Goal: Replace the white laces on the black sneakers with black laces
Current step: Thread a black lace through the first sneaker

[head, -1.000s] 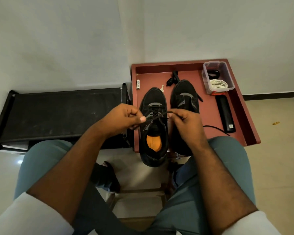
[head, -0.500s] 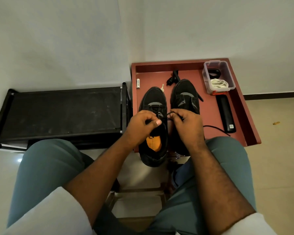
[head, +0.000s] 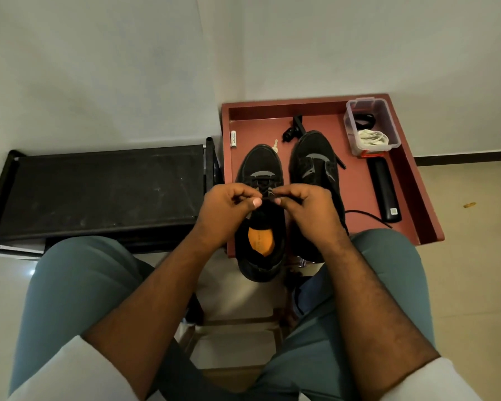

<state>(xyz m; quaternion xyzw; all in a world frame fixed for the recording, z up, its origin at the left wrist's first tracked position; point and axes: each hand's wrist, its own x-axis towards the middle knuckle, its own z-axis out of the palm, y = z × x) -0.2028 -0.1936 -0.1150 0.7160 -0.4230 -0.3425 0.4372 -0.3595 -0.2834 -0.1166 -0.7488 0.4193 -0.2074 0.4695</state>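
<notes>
Over the tongue of the left black sneaker [head: 260, 169], which stood on the red-brown tray table [head: 359, 183] with its orange insole showing, the left hand [head: 226, 209] and right hand [head: 310, 209] each pinched an end of the black lace [head: 265, 191] between thumb and forefinger, close together. The right black sneaker [head: 315, 163] stood just beside it, partly under the right hand. Farther right, a clear plastic box [head: 388, 125] held the white laces [head: 372, 138], with a black remote-like bar [head: 383, 189] near it.
</notes>
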